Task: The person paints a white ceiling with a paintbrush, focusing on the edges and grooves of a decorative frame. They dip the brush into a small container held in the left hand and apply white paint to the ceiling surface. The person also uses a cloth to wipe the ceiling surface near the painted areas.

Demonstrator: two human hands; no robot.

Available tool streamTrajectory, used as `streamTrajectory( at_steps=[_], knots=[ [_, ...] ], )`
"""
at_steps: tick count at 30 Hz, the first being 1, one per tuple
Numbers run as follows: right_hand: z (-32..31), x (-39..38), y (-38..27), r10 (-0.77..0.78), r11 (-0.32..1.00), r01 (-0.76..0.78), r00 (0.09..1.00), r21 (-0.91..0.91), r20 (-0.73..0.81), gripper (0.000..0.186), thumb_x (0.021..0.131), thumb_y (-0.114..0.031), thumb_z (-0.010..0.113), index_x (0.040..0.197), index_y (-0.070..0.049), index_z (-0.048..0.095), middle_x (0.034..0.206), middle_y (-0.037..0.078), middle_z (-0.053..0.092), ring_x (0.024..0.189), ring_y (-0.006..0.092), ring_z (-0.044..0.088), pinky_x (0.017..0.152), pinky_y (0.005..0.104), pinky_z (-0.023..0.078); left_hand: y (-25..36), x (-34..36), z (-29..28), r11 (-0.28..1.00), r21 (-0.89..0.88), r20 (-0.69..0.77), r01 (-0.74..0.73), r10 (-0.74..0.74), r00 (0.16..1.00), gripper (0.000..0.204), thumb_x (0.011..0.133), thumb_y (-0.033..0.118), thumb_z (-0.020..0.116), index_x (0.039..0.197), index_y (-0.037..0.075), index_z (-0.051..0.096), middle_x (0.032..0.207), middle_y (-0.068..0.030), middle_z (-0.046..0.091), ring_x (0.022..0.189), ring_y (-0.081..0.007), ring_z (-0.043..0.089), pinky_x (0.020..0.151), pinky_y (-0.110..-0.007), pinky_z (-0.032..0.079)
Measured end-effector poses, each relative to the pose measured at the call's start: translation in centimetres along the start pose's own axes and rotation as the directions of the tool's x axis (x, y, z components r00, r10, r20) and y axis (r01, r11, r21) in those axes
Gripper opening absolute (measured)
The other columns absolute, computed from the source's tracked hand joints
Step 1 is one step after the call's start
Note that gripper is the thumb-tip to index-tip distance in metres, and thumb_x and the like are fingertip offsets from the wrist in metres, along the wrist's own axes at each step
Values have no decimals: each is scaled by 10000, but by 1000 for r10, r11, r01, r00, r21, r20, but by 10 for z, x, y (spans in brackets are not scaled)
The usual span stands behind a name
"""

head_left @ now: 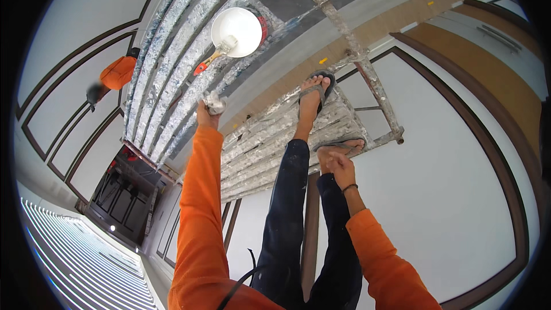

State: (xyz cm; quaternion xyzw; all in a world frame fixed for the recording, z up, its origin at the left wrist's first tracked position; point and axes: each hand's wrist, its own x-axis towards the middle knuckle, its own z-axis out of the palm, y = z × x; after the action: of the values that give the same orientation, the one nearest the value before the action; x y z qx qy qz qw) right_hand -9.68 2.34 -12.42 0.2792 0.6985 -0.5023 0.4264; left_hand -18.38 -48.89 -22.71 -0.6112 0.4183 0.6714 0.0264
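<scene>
My left hand (pixel 208 113) is closed on a crumpled whitish cloth (pixel 214 102), held over the upper scaffold boards. Above it on those paint-spattered boards (pixel 149 100) rests a round container of white paint (pixel 241 28), with a brush (pixel 209 58) lying across its rim, bristles inside. My right hand (pixel 343 167) is beside my right lower leg and holds nothing visible, its fingers loosely bent and apart. Both my feet, in grey sandals (pixel 344 144), stand on lower spattered boards (pixel 264 146).
A metal scaffold pole (pixel 379 97) runs down the right, with framed white panels (pixel 436 183) beyond. A co-worker in orange (pixel 116 72) is low at the left, near more panels. A dark doorway (pixel 117 189) and lit slatted ceiling strips (pixel 86 258) appear at lower left.
</scene>
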Motion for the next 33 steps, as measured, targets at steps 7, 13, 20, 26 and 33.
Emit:
streamTrajectory(
  at_steps=[7,13,20,26,33],
  knots=[
    [16,-34,-180,-291,809,212,955,548,60,630,991,-75,655,1557,-63,378,1493,157,494,1381,232,488,1055,334,470,-20,-217,132,958,-40,545,285,-219,809,432,1072,343,435,1402,89,548,1292,-61,666,1176,-237,646,1005,-433,532],
    [-45,-66,-258,-454,679,447,879,583,-146,510,991,-127,664,1450,7,489,1419,126,580,1311,204,545,1086,333,446,-26,-371,244,983,111,611,150,-186,769,468,1068,197,526,1495,39,419,1421,-116,571,1285,-246,587,1073,-412,495],
    [-133,-106,-252,-188,61,369,917,927,-352,377,1074,-110,497,1445,-62,445,1294,153,620,1249,304,620,1068,440,518,-40,-423,297,850,342,730,-402,30,683,336,1049,130,594,1353,-10,577,1309,-85,643,1129,-137,620,937,-282,495],
    [-151,-105,-207,-103,181,495,869,850,-484,386,1000,0,516,1370,-107,529,1238,81,623,1110,183,653,966,334,550,-47,-484,352,918,246,782,-310,1,623,388,1093,178,456,1397,-53,524,1460,-209,549,1311,-264,562,1096,-397,459],
    [-181,-140,-175,168,-121,402,910,908,-380,196,999,-149,525,1190,-153,572,893,-10,611,721,71,570,590,257,458,-76,-491,345,960,277,626,-51,-139,768,568,1095,397,410,1524,26,382,1531,-172,462,1398,-306,474,1184,-454,382]
  ],
)
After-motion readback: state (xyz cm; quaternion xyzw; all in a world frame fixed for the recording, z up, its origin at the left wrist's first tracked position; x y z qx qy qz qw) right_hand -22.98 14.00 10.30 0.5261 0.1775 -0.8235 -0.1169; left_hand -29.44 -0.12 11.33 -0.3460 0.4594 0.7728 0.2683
